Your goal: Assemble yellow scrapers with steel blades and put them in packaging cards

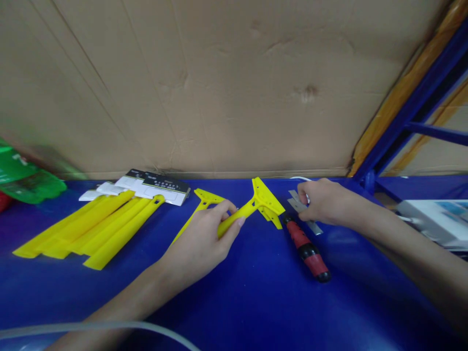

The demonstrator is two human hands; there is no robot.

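Observation:
My left hand [204,234] is closed around the handle of a yellow scraper [266,197], whose wide T-shaped head points up and to the right. Under and behind that hand lies a second yellow scraper [207,196], partly covered by it. My right hand [321,201] pinches at some flat metal blades [298,204] near the back of the table; its fingertips hide part of them, and how many it grips is unclear. Between the scraper head and the right hand lies a screwdriver [307,248] with a red and black handle, its tip toward the back.
Several yellow handles [120,234] with black-and-white cards [164,187] lie fanned at left on the blue table [263,297]. A green bottle [27,178] stands far left. Cardboard [226,87] rises behind. At right are a blue frame [405,107] and a white box [438,222]. A pale cable [135,325] crosses the foreground.

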